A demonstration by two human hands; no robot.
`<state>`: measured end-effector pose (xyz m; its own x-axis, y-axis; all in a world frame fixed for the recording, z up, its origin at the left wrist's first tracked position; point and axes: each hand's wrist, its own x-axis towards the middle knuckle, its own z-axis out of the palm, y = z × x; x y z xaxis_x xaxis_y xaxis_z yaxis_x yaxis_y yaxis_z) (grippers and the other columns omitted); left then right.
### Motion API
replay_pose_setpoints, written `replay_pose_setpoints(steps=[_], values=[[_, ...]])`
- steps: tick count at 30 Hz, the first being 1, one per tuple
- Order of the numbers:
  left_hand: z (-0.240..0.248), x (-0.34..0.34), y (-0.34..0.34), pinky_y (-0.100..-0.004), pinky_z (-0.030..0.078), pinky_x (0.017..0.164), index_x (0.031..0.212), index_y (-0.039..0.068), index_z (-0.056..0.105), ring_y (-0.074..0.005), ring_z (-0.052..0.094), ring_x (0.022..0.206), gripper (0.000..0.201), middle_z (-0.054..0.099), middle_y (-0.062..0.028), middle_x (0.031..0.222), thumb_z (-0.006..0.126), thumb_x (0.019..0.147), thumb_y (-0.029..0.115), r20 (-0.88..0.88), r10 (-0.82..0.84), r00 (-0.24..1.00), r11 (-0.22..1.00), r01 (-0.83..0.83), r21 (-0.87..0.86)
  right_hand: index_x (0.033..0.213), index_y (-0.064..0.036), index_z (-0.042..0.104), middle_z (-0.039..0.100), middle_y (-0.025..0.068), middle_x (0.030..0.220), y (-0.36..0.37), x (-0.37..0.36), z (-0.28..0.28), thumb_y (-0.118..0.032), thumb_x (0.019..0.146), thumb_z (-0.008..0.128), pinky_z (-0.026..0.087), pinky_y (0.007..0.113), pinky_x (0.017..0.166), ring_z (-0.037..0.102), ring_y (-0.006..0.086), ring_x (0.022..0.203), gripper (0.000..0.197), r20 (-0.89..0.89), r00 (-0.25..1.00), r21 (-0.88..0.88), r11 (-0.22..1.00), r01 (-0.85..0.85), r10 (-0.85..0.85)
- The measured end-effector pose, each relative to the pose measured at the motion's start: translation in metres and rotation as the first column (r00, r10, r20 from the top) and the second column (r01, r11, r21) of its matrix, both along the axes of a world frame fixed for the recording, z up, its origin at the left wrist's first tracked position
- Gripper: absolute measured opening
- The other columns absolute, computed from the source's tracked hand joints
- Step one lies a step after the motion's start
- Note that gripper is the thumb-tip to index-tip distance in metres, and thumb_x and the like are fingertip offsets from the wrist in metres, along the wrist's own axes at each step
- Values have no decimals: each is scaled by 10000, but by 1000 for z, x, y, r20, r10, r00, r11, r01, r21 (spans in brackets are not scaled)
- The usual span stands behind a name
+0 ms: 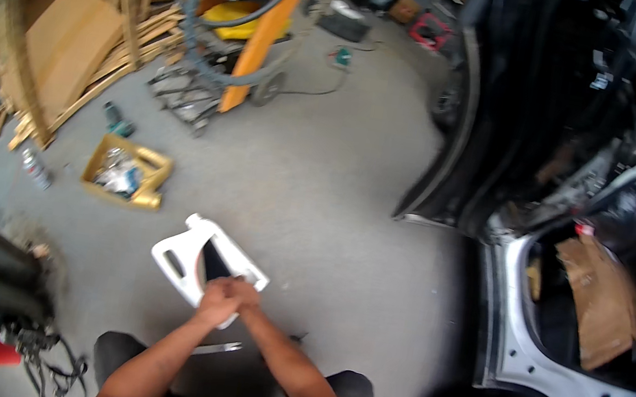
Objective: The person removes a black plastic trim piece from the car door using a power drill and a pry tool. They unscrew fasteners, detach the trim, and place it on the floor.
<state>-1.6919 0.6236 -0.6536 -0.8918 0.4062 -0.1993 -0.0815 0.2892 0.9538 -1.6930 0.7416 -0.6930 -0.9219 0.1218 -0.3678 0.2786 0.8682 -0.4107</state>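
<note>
Lying on the concrete floor [318,198] at left, a yellow box [125,170] holds small parts. Further right, the left hand [216,302] and right hand [244,294] meet, fingers closed on the near edge of a white plastic panel [182,256] held above the floor.

That white jug [190,257] with the cutaway side looks like smooth, slightly glossy plastic, and the floor [321,174] under it is rough matt concrete. Cardboard box [127,171] looks like dull yellow paper stock, the car body panel [514,343] is glossy painted metal.
</note>
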Motion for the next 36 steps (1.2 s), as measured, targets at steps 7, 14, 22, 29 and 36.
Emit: replay_pose_setpoints(steps=[7, 14, 22, 29, 36], values=[[4, -57, -29, -289, 459, 684, 1075, -11, 577, -137, 557, 781, 329, 614, -63, 881, 590, 858, 236, 130, 262, 956, 954, -277, 113, 855, -58, 670, 659, 188, 890, 36, 66, 33, -231, 834, 500, 506, 469, 763, 637, 358, 845, 244, 74, 991, 77, 990, -120, 114], [101, -49, -40, -300, 455, 743, 1125, 17, 526, -158, 565, 877, 302, 584, -74, 1037, 498, 874, 182, 392, 406, 825, 790, -533, 304, 1101, -53, 524, 576, 197, 1093, -44, 149, -46, -184, 773, 602, 520, 491, 742, 636, 367, 885, 362, 183, 882, 72, 889, -453, 434], [104, -22, -33, -286, 467, 702, 1073, 36, 561, -149, 581, 843, 265, 603, -66, 993, 542, 882, 220, 352, 378, 856, 844, -475, 249, 829, -66, 684, 608, 154, 982, -120, 142, -121, -186, 842, 502, 538, 422, 632, 635, 281, 857, 218, -95, 876, 371, 834, -409, 472], [76, -64, -80, -234, 439, 637, 1021, 39, 567, -117, 562, 756, 166, 609, -45, 889, 496, 905, 134, -41, 628, 777, 696, -537, 477, 1023, -47, 516, 642, 192, 865, -87, 129, 9, -167, 893, 458, 508, 459, 666, 631, 387, 829, 186, -192, 926, -93, 934, -346, 324], [119, 1, -24, -327, 520, 737, 1016, 36, 551, -210, 618, 886, 255, 627, -135, 1018, 484, 964, 276, 186, 30, 982, 946, -88, 313, 933, -57, 511, 513, 5, 657, 36, 105, 129, -317, 979, 449, 439, 269, 508, 499, 91, 536, 271, -93, 954, -727, 674, 132, -287]])
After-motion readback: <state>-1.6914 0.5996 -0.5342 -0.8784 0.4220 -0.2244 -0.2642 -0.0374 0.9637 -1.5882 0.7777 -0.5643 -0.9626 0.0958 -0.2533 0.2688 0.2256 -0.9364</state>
